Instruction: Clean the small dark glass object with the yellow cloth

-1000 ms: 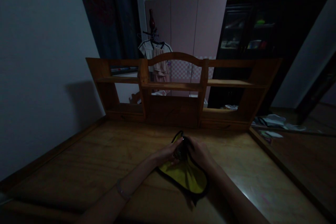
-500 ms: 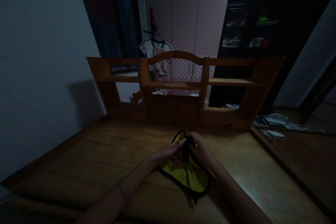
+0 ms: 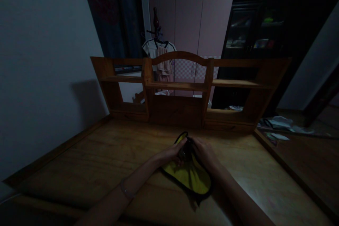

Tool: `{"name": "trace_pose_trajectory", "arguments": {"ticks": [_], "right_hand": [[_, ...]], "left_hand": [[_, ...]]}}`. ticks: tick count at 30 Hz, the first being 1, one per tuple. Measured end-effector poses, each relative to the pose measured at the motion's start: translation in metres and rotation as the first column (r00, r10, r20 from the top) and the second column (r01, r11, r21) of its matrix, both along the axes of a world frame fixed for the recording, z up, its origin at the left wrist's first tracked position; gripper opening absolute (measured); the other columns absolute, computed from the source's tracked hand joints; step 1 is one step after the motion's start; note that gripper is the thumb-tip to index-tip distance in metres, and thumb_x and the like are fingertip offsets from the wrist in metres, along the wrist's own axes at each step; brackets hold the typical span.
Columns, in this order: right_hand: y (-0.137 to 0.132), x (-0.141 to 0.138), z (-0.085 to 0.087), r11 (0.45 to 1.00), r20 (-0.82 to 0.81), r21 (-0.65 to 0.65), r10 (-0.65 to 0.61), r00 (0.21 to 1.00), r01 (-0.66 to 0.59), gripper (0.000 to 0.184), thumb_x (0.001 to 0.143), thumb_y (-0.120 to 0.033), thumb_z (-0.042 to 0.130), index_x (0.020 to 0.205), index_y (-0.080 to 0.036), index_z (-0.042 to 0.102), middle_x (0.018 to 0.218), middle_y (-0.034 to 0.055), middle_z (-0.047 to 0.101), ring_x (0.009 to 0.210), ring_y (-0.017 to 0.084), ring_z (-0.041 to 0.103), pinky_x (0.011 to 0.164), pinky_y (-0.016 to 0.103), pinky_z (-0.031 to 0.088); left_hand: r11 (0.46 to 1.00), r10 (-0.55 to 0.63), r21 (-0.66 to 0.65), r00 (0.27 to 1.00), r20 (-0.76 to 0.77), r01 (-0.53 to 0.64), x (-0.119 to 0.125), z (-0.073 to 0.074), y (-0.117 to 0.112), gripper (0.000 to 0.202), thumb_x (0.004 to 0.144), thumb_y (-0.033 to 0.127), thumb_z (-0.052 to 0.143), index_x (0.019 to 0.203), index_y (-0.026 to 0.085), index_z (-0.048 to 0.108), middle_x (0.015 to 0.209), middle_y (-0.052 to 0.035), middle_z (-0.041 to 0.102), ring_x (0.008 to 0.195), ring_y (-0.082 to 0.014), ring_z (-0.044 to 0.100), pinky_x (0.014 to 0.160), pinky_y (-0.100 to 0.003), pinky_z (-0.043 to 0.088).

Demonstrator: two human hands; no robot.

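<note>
A yellow cloth with a dark edge lies on the wooden desk near its middle. Both my hands rest on its far end. My left hand has its fingers curled round a small dark object that the dim light keeps me from naming. My right hand grips the same object and the cloth's top from the right side. The hands touch each other over it.
A wooden shelf unit stands along the desk's back edge. A grey wall runs along the left. Behind are a pink wardrobe, hanging clothes and a dark cabinet. Papers lie at the right.
The hands have barely moved; the fingers shifted slightly on the dark object. The camera drifted a little, so the scene sits slightly further right.
</note>
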State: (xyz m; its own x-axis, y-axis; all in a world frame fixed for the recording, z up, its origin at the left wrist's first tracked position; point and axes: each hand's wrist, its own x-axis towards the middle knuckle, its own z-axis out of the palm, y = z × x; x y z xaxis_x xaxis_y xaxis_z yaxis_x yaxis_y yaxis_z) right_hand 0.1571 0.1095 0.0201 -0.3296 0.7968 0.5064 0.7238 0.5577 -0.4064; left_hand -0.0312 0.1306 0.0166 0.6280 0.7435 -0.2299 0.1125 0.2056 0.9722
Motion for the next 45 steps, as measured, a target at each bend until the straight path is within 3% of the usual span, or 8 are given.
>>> {"name": "trace_pose_trajectory", "arguments": {"ticks": [11, 23, 28, 33, 39, 45], "right_hand": [[-0.001, -0.005, 0.004, 0.996, -0.032, 0.087, 0.038, 0.999, -0.035, 0.04, 0.088, -0.007, 0.042, 0.122, -0.021, 0.055, 0.114, 0.0079, 0.064, 0.102, 0.023, 0.058, 0.092, 0.04, 0.046], [-0.003, -0.003, 0.006, 0.996, -0.104, 0.086, 0.009, 0.995, 0.0, 0.039, 0.086, -0.011, 0.049, 0.12, -0.025, 0.06, 0.107, 0.0049, 0.068, 0.093, 0.021, 0.063, 0.084, 0.033, 0.05], [-0.006, -0.004, 0.008, 0.996, -0.09, 0.091, 0.007, 0.996, 0.001, 0.041, 0.086, -0.011, 0.048, 0.123, -0.027, 0.058, 0.113, 0.0032, 0.067, 0.098, 0.021, 0.064, 0.086, 0.033, 0.049], [-0.008, -0.004, 0.008, 0.998, -0.098, 0.066, 0.029, 0.995, -0.022, 0.045, 0.087, -0.009, 0.044, 0.127, -0.027, 0.054, 0.118, 0.0029, 0.064, 0.1, 0.02, 0.064, 0.087, 0.031, 0.05], [-0.01, -0.005, 0.01, 0.997, -0.095, 0.072, 0.042, 0.995, -0.035, 0.045, 0.088, -0.008, 0.042, 0.128, -0.026, 0.053, 0.122, 0.004, 0.062, 0.105, 0.02, 0.062, 0.089, 0.033, 0.05], [-0.008, -0.004, 0.009, 0.99, -0.096, 0.142, 0.023, 0.995, -0.009, 0.042, 0.089, -0.011, 0.045, 0.127, -0.027, 0.054, 0.119, 0.0028, 0.064, 0.104, 0.02, 0.062, 0.09, 0.034, 0.049]], "left_hand": [[1.0, 0.004, 0.03, 1.0, -0.023, -0.004, 0.001, 0.001, 0.0, 0.074, 0.076, 0.077, 0.031, 0.094, 0.011, 0.06, 0.067, -0.0059, 0.06, 0.046, -0.0133, 0.055, 0.043, -0.025, 0.045], [1.0, -0.012, 0.022, 1.0, 0.02, 0.012, -0.003, 0.005, -0.003, 0.072, 0.079, 0.074, 0.032, 0.103, 0.011, 0.058, 0.071, -0.0069, 0.062, 0.052, -0.0145, 0.058, 0.047, -0.026, 0.048], [0.999, -0.03, -0.006, 0.993, 0.115, 0.031, -0.002, 0.004, -0.002, 0.065, 0.08, 0.069, 0.04, 0.105, 0.012, 0.059, 0.084, -0.0106, 0.065, 0.062, -0.0176, 0.062, 0.055, -0.03, 0.052], [0.999, -0.005, -0.031, 0.986, 0.165, 0.01, 0.0, -0.001, 0.002, 0.065, 0.079, 0.069, 0.042, 0.104, 0.012, 0.059, 0.086, -0.0114, 0.064, 0.06, -0.0169, 0.062, 0.053, -0.031, 0.052], [0.996, 0.0, -0.083, 0.983, 0.181, 0.016, 0.0, -0.004, 0.004, 0.069, 0.078, 0.072, 0.038, 0.103, 0.012, 0.059, 0.079, -0.0082, 0.063, 0.052, -0.0141, 0.058, 0.046, -0.026, 0.045], [0.971, -0.035, -0.225, 0.978, 0.205, 0.082, -0.002, 0.0, 0.007, 0.068, 0.075, 0.077, 0.036, 0.082, 0.014, 0.06, 0.063, -0.002, 0.058, 0.044, -0.0103, 0.05, 0.038, -0.021, 0.037]]}}
